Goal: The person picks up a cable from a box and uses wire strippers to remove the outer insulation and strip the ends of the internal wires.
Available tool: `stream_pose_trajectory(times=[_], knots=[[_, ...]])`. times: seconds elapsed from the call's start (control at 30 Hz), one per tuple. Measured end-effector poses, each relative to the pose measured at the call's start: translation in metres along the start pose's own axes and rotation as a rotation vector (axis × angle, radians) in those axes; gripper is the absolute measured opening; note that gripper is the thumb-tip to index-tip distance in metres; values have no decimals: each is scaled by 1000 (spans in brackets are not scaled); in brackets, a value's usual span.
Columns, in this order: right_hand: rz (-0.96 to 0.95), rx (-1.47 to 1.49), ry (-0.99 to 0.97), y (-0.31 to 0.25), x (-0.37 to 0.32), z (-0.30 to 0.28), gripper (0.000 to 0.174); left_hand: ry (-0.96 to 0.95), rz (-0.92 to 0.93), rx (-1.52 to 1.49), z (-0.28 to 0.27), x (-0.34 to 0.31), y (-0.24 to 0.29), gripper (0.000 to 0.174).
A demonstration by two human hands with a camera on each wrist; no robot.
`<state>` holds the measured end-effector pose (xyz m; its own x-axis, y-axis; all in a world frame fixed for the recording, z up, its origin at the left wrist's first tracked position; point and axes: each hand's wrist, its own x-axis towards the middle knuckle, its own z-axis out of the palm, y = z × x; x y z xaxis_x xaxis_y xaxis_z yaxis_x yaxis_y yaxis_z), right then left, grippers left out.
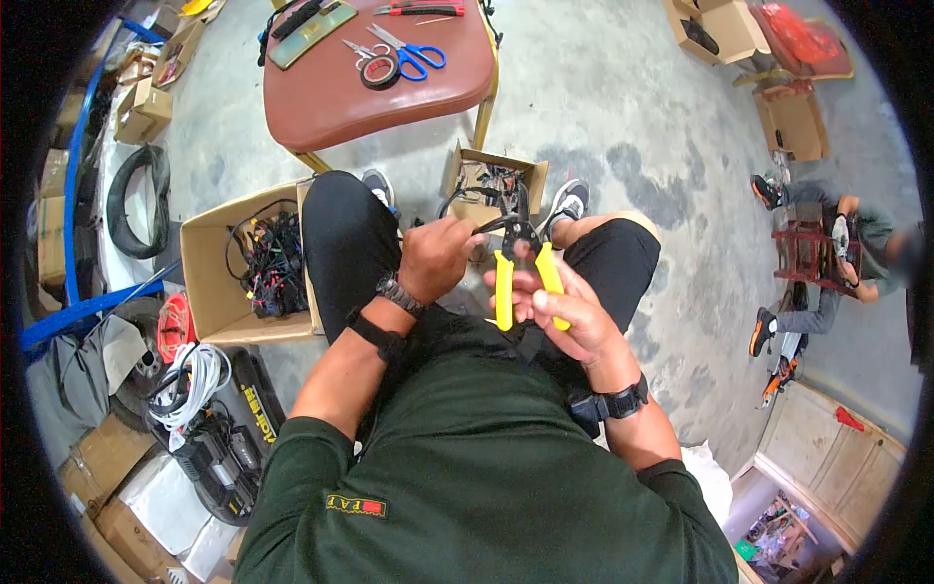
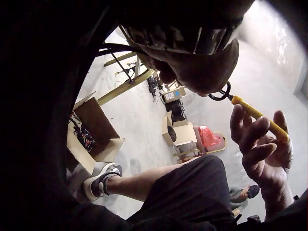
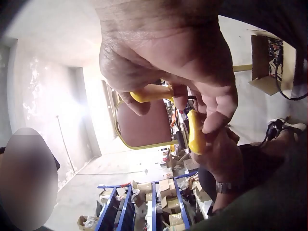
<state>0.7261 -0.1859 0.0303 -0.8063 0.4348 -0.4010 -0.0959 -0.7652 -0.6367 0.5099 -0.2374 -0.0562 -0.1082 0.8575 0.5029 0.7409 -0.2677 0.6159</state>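
My right hand (image 1: 584,316) holds wire strippers (image 1: 504,292) by their yellow handles, which stand spread apart, the dark head pointing away from my body. In the right wrist view, fingers lie around one yellow handle (image 3: 196,132). Curled, my left hand (image 1: 436,258) grips a black cable (image 1: 484,228) whose end reaches the strippers' head. A dark loop (image 2: 222,91) shows beside the left hand in the left wrist view. Just beyond both hands, a small cardboard box (image 1: 535,177) on the floor holds dark cables and connectors.
A brown padded chair (image 1: 389,117) ahead carries scissors (image 1: 420,60), black tape (image 1: 379,71), a phone (image 1: 316,34) and a red utility knife (image 1: 423,10). Left of my leg stands a larger box (image 1: 209,292) of tangled cables (image 1: 277,263). Another person (image 1: 844,248) sits at right.
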Motion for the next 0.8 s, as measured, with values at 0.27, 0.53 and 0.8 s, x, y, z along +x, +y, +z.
stream_pose_trajectory(times=[0.27,0.53,0.8], knots=[[138,87,-58,13,0,-11,67,36,75,34,0,-2,-4,22],[165,-22,-58,16,1,-20,65,36,105,57,-1,-4,-6,28],[59,-514,-28,14,-1,-17,58,43,87,-87,1,-2,-5,29]])
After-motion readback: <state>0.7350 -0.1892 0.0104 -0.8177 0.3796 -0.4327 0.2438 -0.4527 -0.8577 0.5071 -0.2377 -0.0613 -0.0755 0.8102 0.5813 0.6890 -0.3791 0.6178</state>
